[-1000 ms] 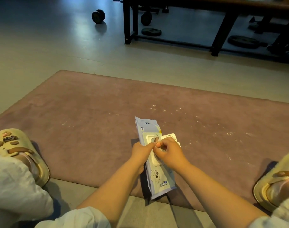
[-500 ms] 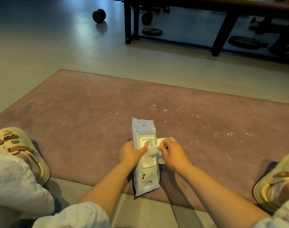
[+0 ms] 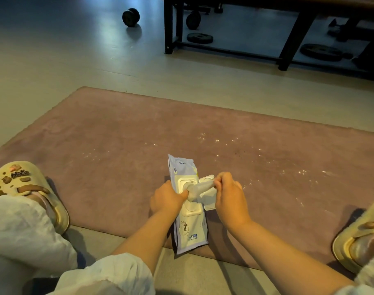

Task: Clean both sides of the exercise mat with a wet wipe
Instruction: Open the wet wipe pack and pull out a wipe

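Half a second ago only a small tuft of wet wipe (image 3: 200,188) showed at the pack's opening; now it is stretched out to the right in a pale twisted strip, with the right hand drawn further from the dispenser.

Far left, a cream clog (image 3: 30,192) studded with brown charms rests on the near edge of the exercise mat (image 3: 118,145). The mat — a dusty pink sheet lying flat on the pale floor (image 3: 54,60) — carries a scatter of white specks across its middle and right. Near its front edge the left hand (image 3: 168,199) curls around the side of the wet-wipe pack (image 3: 190,228), thumb pressed beside the opening, holding it down. The pack's lid (image 3: 207,179) is flipped open to the right. The right hand (image 3: 229,196) pinches the wipe's free end between thumb and curled fingers, the other end still inside the pack.

So the wipe is nearly free, by my reading; no wiping has begun, and the visible side still looks dusty.
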Demonstrator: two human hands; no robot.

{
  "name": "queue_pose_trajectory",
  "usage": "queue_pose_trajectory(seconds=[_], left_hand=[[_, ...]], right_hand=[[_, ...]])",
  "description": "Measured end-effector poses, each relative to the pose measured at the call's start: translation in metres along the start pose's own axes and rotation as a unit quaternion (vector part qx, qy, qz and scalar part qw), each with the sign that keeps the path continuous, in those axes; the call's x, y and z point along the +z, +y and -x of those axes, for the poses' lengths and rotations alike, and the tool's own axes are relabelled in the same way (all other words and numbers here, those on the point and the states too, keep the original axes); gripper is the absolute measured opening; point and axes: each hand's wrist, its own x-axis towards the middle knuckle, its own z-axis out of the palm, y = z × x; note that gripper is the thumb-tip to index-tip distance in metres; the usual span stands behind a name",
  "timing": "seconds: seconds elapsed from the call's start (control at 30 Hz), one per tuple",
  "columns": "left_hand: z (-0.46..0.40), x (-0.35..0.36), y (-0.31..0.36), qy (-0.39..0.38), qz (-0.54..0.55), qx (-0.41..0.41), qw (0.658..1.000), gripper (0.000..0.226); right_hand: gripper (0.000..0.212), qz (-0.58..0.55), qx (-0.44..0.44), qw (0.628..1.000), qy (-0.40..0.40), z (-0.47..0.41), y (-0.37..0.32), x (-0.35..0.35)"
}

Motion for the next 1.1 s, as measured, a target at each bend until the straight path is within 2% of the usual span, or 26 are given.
queue_pose_trajectory(seconds=[0.1,0.17,0.3,0.4,0.47,0.53,0.57,0.67,0.73,0.8,0.87,1.0,1.03,1.1], left_hand=[[0.001,0.002,-0.002,-0.001,0.008,-0.005,1.000,0.046],[0.001,0.002,-0.002,0.000,0.011,0.002,1.000,0.046],[-0.001,0.003,-0.014,-0.002,0.041,-0.034,0.999,0.043],[0.000,0.006,-0.030,-0.011,0.106,-0.062,0.992,0.041],[0.000,0.008,-0.036,-0.013,0.160,-0.061,0.985,0.037],[-0.002,0.011,-0.037,-0.020,0.209,-0.051,0.976,0.037],[-0.002,0.011,-0.036,-0.025,0.236,-0.050,0.970,0.036],[-0.001,0.011,-0.030,-0.037,0.302,-0.048,0.951,0.022],[0.000,0.011,-0.025,-0.045,0.331,-0.042,0.942,0.018],[0.003,0.011,-0.018,-0.057,0.351,-0.030,0.934,0.018],[0.005,0.010,-0.012,-0.078,0.357,-0.023,0.930,0.018],[0.006,0.011,-0.008,-0.148,0.347,-0.025,0.926,0.011],[0.007,0.011,-0.008,-0.168,0.359,-0.038,0.917,0.014],[0.006,0.012,-0.012,-0.207,0.389,-0.062,0.896,0.036]], right_hand=[[0.013,-0.051,-0.020,0.997,0.050,0.000,0.001,0.000],[0.017,-0.091,0.001,0.992,0.082,-0.002,-0.002,-0.001],[0.015,-0.180,0.057,0.957,0.219,-0.024,-0.012,-0.022],[0.017,-0.192,0.012,0.939,0.285,-0.043,-0.018,-0.044],[0.014,-0.193,0.017,0.936,0.295,-0.049,-0.017,-0.052],[0.011,-0.180,0.058,0.944,0.270,-0.051,-0.011,-0.054],[0.010,-0.163,0.080,0.956,0.232,-0.050,-0.006,-0.051],[0.016,-0.078,0.167,0.983,0.020,-0.043,0.015,-0.031],[0.037,0.001,0.209,0.968,-0.140,-0.031,0.026,-0.015],[0.042,0.045,0.217,0.948,-0.229,-0.020,0.033,-0.002],[0.039,0.064,0.210,0.944,-0.247,-0.014,0.035,0.005],[0.050,0.035,0.214,0.955,-0.203,-0.014,0.035,0.003],[0.050,0.037,0.210,0.956,-0.199,-0.015,0.034,0.001],[0.050,0.047,0.204,0.957,-0.201,-0.015,0.033,-0.001]])
